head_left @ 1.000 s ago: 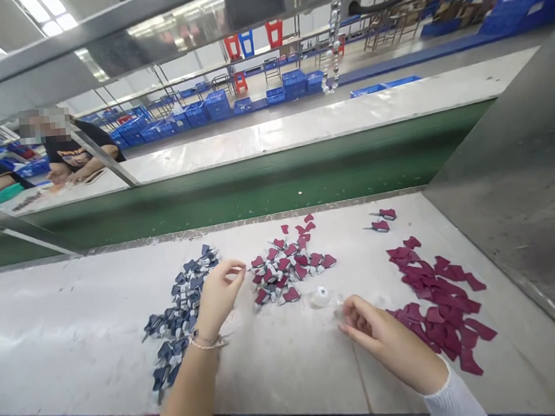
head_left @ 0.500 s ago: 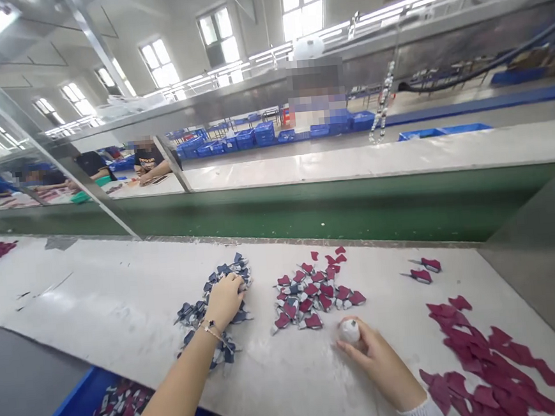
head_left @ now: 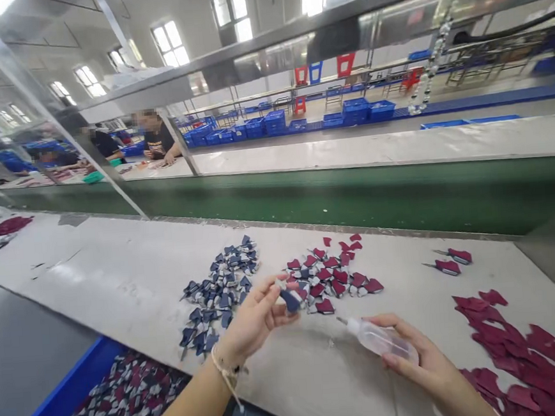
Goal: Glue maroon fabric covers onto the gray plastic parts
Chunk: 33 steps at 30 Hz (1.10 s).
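Observation:
Between the fingertips of my left hand is a small navy and grey fabric-covered piece, held above the table. My right hand grips a translucent squeeze bottle with a thin nozzle, tilted so that its tip points left toward that piece; the two are apart. Behind and left of my left hand lies a pile of navy and grey pieces. A second pile, of maroon and grey pieces, sits in the middle, just beyond both hands.
Loose maroon fabric cutouts are spread at the right. Two maroon pieces with thin pointed ends lie apart behind them. A blue crate full of finished-looking pieces stands at the lower left. A green belt runs behind the table; other people sit far left.
My left hand has lifted a navy piece from the pile and moved right with it. In my right hand the bottle has turned from end-on to pointing left. The camera view has shifted.

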Tool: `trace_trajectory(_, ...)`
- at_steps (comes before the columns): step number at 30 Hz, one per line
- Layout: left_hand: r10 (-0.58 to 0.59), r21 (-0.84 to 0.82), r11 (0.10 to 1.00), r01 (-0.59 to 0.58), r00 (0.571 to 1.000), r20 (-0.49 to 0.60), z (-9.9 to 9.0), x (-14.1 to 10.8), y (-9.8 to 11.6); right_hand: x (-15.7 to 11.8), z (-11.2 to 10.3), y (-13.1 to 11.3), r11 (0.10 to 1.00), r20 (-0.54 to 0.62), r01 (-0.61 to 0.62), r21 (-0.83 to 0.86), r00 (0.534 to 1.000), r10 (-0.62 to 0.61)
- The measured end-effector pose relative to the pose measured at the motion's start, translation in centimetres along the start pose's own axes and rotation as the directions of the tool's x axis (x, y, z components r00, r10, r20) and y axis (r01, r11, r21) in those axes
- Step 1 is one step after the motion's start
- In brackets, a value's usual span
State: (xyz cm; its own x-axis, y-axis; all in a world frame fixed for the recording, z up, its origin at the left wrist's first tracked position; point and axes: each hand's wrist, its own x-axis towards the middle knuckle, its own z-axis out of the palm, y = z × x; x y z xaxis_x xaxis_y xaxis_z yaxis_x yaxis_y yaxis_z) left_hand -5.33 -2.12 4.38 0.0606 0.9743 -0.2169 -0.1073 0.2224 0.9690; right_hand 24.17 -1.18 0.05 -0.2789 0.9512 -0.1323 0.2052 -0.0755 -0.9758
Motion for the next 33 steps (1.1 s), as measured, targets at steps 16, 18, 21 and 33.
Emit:
trace_trajectory(16,-0.398,-0.624,0.527,0.577,0.817,0.419,5.4,3.5,-1.5,2.3,-0.7,-3.3,0.912,0.322,-0.025,0.408,0.939,-0.118)
trace_trajectory(18,-0.47,-0.531,0.528,0.663,0.749,0.468,5.8,3.2,-2.4,2.8,-0.5,-2.9,0.897,0.35,-0.038,0.439,0.927,-0.132)
trace_trajectory(21,-0.45,-0.398,0.669,0.628,0.768,0.455,5.7,2.6,-3.2,3.1,-0.6,-2.0,0.876,0.348,-0.043,0.48,0.926,-0.145)
trace_trajectory(33,-0.255,-0.026,0.95,0.312,0.817,0.517,4.2,3.9,-4.4,3.5,-2.4,-1.7,0.854,0.394,-0.036,0.519,0.897,-0.202)
